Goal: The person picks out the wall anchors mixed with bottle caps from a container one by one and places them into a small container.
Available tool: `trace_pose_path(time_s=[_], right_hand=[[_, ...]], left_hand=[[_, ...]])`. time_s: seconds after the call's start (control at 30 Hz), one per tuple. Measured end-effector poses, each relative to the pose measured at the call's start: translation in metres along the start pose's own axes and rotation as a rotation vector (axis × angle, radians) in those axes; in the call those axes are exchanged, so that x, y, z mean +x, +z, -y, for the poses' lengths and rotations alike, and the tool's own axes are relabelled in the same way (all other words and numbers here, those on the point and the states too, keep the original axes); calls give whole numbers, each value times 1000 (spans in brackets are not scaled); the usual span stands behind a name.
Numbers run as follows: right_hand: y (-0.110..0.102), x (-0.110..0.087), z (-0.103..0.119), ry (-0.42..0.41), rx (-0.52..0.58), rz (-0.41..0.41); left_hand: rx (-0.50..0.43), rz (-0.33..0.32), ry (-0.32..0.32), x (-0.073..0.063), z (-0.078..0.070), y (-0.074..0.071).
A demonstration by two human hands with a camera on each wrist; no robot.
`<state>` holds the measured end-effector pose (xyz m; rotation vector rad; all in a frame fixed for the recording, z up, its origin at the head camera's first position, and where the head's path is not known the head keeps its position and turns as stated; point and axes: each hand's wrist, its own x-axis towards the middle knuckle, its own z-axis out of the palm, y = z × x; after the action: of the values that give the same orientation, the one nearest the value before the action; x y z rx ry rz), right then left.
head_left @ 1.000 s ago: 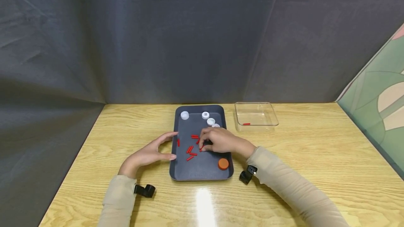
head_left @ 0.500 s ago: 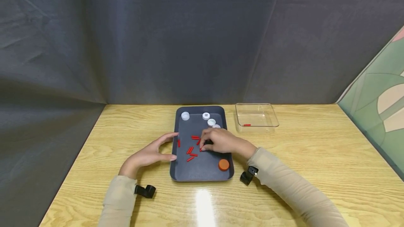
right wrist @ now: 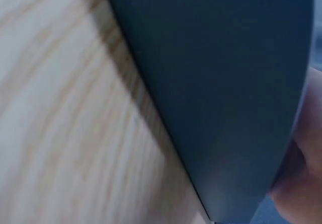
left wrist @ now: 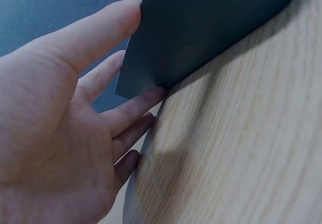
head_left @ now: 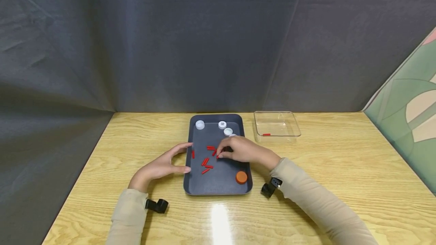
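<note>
A dark grey tray (head_left: 218, 185) lies on the wooden table. Several short red sticks (head_left: 205, 161) are scattered over its middle. My right hand (head_left: 240, 149) is over the tray and pinches a red stick (head_left: 218, 157) between thumb and fingertips. In the right wrist view the tray's outer wall (right wrist: 216, 83) hides most of that hand (right wrist: 309, 153). My left hand (head_left: 158, 166) rests at the tray's left side, thumb and fingers spread apart. The left wrist view shows its fingers (left wrist: 128, 110) reaching to the tray's corner and rim, with nothing gripped.
Inside the tray, an orange cap (head_left: 241, 177) sits near the front right corner. A white cap (head_left: 200, 124) is at the back left, and several more, including one white cap (head_left: 222, 124), line the back right. A clear box (head_left: 298, 125) stands beyond, holding a red stick (head_left: 267, 134).
My right hand has risen slightly and shifted a little away and to the right, with the red stick between its fingertips. The left hand stays where it was.
</note>
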<state>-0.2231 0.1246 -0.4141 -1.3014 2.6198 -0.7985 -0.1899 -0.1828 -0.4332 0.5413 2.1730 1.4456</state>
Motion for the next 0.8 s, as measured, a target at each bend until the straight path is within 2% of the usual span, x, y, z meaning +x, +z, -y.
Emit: trace_pose_path(time_s=[0.23, 0.53, 0.8], right_hand=[[-8, -6, -2, -2, 25, -68], [-25, -19, -6, 28, 62, -112], [-41, -34, -9, 55, 85, -233]], left_hand=[[17, -1, -3, 1, 0, -1], [6, -5, 5, -1, -2, -2], [-1, 2, 13, -1, -4, -4]])
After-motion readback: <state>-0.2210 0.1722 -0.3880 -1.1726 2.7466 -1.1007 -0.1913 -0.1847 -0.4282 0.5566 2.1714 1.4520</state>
